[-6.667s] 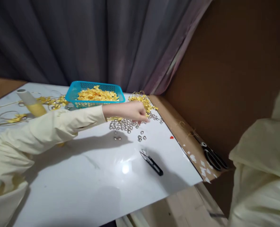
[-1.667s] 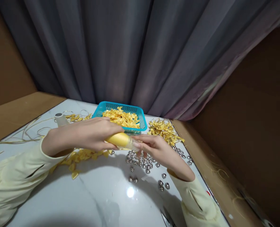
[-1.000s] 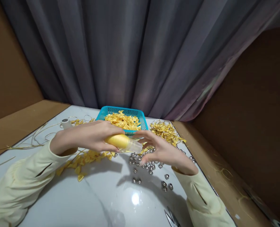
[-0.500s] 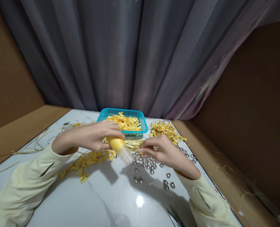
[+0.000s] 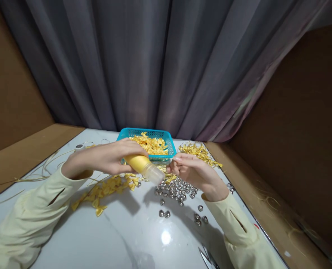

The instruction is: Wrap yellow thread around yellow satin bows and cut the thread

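Observation:
My left hand (image 5: pixel 119 157) is wrapped from above round a yellow tube with a clear plastic end (image 5: pixel 139 164), which points down and to the right. Just right of that clear end is my right hand (image 5: pixel 190 168), its thumb and forefinger pinched together. Whatever lies between those fingertips is too small to make out. Below both hands, many small silver bells (image 5: pixel 175 189) lie loose on the white table. Gold strands (image 5: pixel 160 170) are partly hidden behind the tube. Under my left hand, yellow ribbon bows (image 5: pixel 110 189) are strung out on the tabletop.
A blue basket (image 5: pixel 171 144) of yellow bows stands at the back. Right of it lies a heap of gold ribbon pieces (image 5: pixel 201 151). Scissors (image 5: pixel 206 258) rest near the front edge. Loose cord (image 5: pixel 44 172) sprawls at left, and a grey curtain (image 5: pixel 132 67) hangs behind.
My right hand has lifted away from the bells and turned, its fingertips still pinched. The yellow tube has tilted a little upward and to the right in my left hand.

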The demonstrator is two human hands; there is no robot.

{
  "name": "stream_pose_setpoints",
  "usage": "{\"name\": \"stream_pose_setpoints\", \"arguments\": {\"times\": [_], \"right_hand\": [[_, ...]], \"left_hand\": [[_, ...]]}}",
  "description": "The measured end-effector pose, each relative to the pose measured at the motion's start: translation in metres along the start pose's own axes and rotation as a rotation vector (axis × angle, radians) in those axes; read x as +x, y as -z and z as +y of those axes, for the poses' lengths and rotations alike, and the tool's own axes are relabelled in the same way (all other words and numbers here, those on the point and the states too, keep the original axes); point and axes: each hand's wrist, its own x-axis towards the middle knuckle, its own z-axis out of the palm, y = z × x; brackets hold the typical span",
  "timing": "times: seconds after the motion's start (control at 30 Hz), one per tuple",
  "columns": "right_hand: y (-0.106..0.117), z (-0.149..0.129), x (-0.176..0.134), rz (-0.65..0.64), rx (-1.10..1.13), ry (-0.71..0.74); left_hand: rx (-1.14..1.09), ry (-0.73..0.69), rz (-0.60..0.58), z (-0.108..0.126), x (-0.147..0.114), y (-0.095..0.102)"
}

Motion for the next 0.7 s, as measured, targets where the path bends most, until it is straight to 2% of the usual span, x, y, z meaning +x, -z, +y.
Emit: {"name": "stream_pose_setpoints", "arguments": {"times": [0.13, 0.37, 0.5, 0.7], "right_hand": [[-0.0026, -0.0031, -0.0036, -0.004, -0.002, 0.045], [-0.0013, -0.0042, -0.0045, 0.084, -0.033, 0.079], [-0.0002, -0.0012, -0.0011, 0.049, -0.014, 0.064], [-0.0047, -0.0032, 0.001, 0.112, 0.162, 0.024]], "left_hand": [[-0.002, 0.061, 0.0, -0.0013, -0.0011, -0.0008], [-0.089, 0.184, -0.099, 0.0043, 0.002, 0.0017], [-0.105, 0.198, -0.132, 0.0031, 0.0025, 0.0002], [-0.01, 0.276, -0.081, 0.0009, 0.0032, -0.0024]]}}
